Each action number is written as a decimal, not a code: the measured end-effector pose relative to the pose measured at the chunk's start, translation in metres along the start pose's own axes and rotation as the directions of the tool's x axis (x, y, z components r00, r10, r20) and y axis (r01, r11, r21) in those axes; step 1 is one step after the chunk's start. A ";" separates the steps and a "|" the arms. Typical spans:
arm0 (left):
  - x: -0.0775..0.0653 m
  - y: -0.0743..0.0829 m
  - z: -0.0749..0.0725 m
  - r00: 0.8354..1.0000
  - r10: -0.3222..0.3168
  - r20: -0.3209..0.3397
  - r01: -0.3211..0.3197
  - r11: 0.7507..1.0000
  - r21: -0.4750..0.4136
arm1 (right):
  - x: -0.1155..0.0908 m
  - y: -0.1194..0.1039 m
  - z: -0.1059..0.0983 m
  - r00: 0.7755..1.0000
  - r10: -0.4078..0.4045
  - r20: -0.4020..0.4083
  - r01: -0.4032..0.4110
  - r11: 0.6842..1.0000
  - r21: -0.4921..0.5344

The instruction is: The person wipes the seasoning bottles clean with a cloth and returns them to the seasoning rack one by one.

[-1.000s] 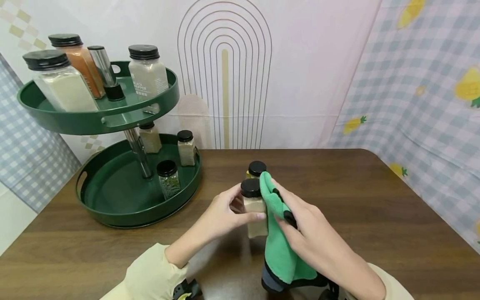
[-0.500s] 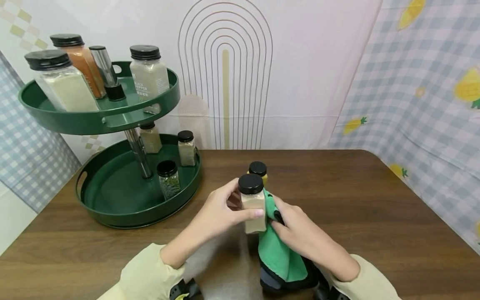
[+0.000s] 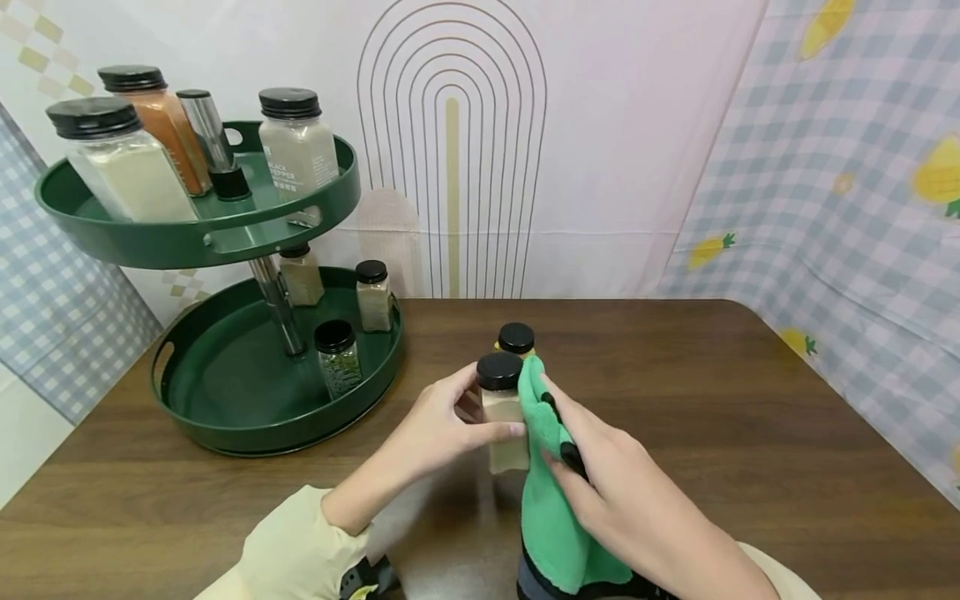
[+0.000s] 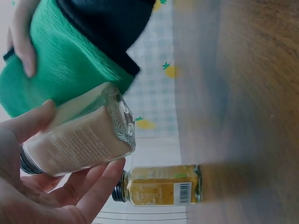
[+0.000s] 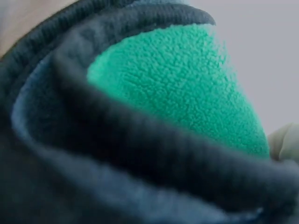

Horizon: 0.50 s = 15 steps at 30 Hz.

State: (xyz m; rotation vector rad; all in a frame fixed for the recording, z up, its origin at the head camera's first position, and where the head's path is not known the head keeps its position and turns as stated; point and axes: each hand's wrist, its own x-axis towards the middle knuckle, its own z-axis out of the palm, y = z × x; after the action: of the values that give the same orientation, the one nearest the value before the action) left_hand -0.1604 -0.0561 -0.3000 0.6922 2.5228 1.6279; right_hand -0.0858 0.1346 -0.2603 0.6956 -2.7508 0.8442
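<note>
My left hand (image 3: 438,425) grips a square glass spice jar (image 3: 504,425) with a black lid and pale powder inside. In the left wrist view this jar (image 4: 79,140) is held between thumb and fingers, raised above the tabletop. My right hand (image 3: 622,483) holds a green cloth (image 3: 551,508) with a dark edge, its folded part against the jar's right side. Behind the held jar stands a yellow spice jar (image 4: 161,185) with a black lid and a barcode label. The cloth (image 5: 182,84) fills most of the right wrist view and hides the fingers there.
On the left stands a two-tier green rack (image 3: 225,437). Its upper tier carries large jars (image 3: 131,179) and a silver grinder (image 3: 213,146). Small jars, one with green herbs (image 3: 339,367), stand on the lower tier. The wooden table (image 3: 750,433) meets a patterned backdrop.
My right hand and the cloth slid down along the jar's side, then back up to near its lid. The held jar rose and tilted slightly, then lowered a little, shifting slightly left.
</note>
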 end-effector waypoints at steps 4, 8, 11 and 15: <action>0.000 -0.001 0.003 1.000 0.000 -0.009 0.000 1.000 0.012 | -0.002 -0.001 0.000 1.000 -0.027 -0.013 0.027 0.999 -0.045; -0.001 0.001 0.004 1.000 0.009 -0.022 -0.008 1.000 0.020 | 0.006 0.009 0.003 1.000 -0.004 0.022 0.004 1.000 -0.025; -0.003 0.005 0.002 0.999 0.018 -0.027 -0.018 1.000 0.011 | 0.014 0.020 0.008 0.997 0.024 0.077 -0.026 0.999 0.021; -0.004 0.010 -0.001 0.999 0.031 -0.031 -0.031 0.999 -0.007 | 0.023 0.033 0.015 0.987 0.050 0.152 -0.063 0.995 0.082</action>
State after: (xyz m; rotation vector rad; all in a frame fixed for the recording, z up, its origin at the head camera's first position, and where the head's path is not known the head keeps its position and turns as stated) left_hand -0.1533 -0.0549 -0.2919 0.7142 2.5383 1.6698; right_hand -0.1223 0.1421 -0.2818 0.7286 -2.8941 0.9663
